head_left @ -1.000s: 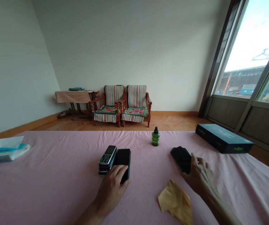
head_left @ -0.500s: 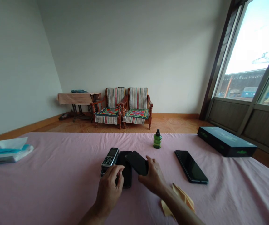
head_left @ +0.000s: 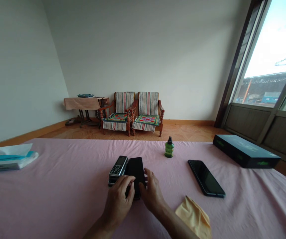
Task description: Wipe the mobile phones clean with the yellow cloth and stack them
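Observation:
A black smartphone (head_left: 136, 167) lies over another dark phone, which is now almost wholly hidden beneath it. My right hand (head_left: 153, 192) grips its right edge, thumb on the near face and fingers along the side. At the lower left of the stack is my left hand (head_left: 120, 198), fingers curled and thumb drawn close to the index finger; what sits between them, if anything, is hidden. Just beyond that hand, a silver-and-black keypad phone (head_left: 118, 167) rests on top of another device, against the stack's left side. Right of my right forearm lies a crumpled yellow cloth (head_left: 194, 215).
On the pink cloth (head_left: 65, 186) stands a green bottle (head_left: 169, 150) with a black cap. A large smartphone (head_left: 207, 179) and a flat black box (head_left: 247, 151) lie to the right. At far left is a tissue pack (head_left: 11, 158). Two chairs (head_left: 146, 114) stand beyond.
My right hand has moved left and lowered the tilted black smartphone, turning it to line up over the other phone. My left hand keeps nearly the same pose. The view has shifted slightly.

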The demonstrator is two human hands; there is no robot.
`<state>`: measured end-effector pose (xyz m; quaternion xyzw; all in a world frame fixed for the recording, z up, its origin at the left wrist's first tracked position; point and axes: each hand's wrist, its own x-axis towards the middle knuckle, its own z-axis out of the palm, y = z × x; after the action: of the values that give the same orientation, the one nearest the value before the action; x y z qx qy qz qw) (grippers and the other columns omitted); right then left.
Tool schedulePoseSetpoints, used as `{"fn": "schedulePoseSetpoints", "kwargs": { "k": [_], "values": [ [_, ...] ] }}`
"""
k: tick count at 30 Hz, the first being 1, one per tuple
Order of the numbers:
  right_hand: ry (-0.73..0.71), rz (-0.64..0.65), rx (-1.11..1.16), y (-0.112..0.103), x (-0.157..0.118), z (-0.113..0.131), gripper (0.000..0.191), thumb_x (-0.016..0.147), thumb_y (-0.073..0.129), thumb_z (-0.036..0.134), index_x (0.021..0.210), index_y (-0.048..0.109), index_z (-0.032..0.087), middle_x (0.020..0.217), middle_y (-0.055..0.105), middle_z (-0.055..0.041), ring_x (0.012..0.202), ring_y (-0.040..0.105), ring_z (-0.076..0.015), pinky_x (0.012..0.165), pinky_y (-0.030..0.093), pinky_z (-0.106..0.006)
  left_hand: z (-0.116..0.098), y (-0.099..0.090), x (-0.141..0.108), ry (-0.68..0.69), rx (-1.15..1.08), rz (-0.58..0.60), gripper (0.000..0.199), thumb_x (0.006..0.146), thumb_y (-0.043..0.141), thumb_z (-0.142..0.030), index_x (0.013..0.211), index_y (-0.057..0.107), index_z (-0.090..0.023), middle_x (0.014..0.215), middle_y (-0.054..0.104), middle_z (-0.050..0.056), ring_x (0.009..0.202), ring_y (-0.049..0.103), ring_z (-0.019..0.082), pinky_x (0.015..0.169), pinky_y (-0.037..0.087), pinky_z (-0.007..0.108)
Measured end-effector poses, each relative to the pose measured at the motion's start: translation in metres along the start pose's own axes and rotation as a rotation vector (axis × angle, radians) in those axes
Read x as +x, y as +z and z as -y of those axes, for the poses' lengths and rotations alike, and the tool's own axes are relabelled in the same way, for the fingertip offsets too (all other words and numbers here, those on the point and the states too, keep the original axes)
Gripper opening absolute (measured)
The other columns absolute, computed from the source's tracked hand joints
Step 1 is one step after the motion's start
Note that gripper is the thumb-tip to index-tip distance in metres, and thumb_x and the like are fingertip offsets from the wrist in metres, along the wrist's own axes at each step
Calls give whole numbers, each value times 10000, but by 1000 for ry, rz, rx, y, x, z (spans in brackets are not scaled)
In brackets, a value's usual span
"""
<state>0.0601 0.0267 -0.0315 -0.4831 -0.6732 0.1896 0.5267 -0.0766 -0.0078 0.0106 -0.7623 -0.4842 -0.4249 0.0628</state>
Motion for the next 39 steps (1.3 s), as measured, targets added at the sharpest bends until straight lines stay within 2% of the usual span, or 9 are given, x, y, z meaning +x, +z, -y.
{"fn": "schedulePoseSetpoints", "kwargs": {
  "k": [4,10,14,19,22,26,31,33,39],
  "values": [
    [42,37,106,0,-1,-5,468,771,409,77,1229,476,144,965,690,-98,795,681,-174,655,573,-282,-5,1,0,26,1,75,195,870,443,-140,966,598,-206,916,650,52,873,632,204,784,525,322],
    [2,78,178,-1,-4,-8,473,787,387,64,1239,479,168,1080,687,-91,943,672,-171,803,558,-298,-17,-3,0,6,109,291,188,833,508,-82,940,608,-200,965,630,57,929,590,241,843,501,407],
    [-44,94,164,-1,-8,-8,474,801,366,59,1253,458,171,1080,692,-80,940,676,-159,816,554,-294,-23,-5,2,-26,201,334,143,839,519,-85,837,617,-188,863,616,53,853,591,240,782,508,398],
    [-77,52,39,-12,-10,1,489,778,384,77,1255,442,168,1060,688,-92,935,669,-166,760,563,-283,-18,-4,2,-6,203,323,137,866,509,-129,879,627,-197,865,623,48,845,599,239,768,510,396],
    [-71,-10,-105,-36,-5,1,437,800,407,143,1233,459,157,1076,663,-113,951,646,-187,792,548,-323,-12,-2,0,37,158,275,157,880,498,-169,975,619,-203,951,635,57,891,606,238,790,512,392],
    [6,-82,-357,-101,8,-18,380,823,395,185,1184,509,158,1090,637,-124,1014,599,-229,890,484,-394,-6,2,-2,104,116,187,177,887,482,-203,998,620,-202,972,643,60,902,615,231,805,515,384],
    [291,-169,-722,-181,12,-55,561,771,492,320,1258,464,43,1197,538,-267,1118,474,-435,913,354,-599,-4,3,-1,143,121,113,186,899,458,-230,972,626,-196,942,658,63,873,626,230,793,516,392],
    [405,-165,-813,-196,9,-66,657,745,522,388,1274,446,7,1180,540,-296,1098,468,-478,867,355,-625,-4,3,-1,153,119,92,188,902,455,-234,958,629,-194,929,663,62,864,629,225,786,519,383],
    [566,-93,-938,-199,9,-79,750,722,534,449,1340,388,52,1110,598,-234,1092,511,-417,817,416,-513,-2,2,0,164,124,69,192,902,457,-242,930,641,-196,910,672,58,854,635,216,786,518,361]
  ]
}}
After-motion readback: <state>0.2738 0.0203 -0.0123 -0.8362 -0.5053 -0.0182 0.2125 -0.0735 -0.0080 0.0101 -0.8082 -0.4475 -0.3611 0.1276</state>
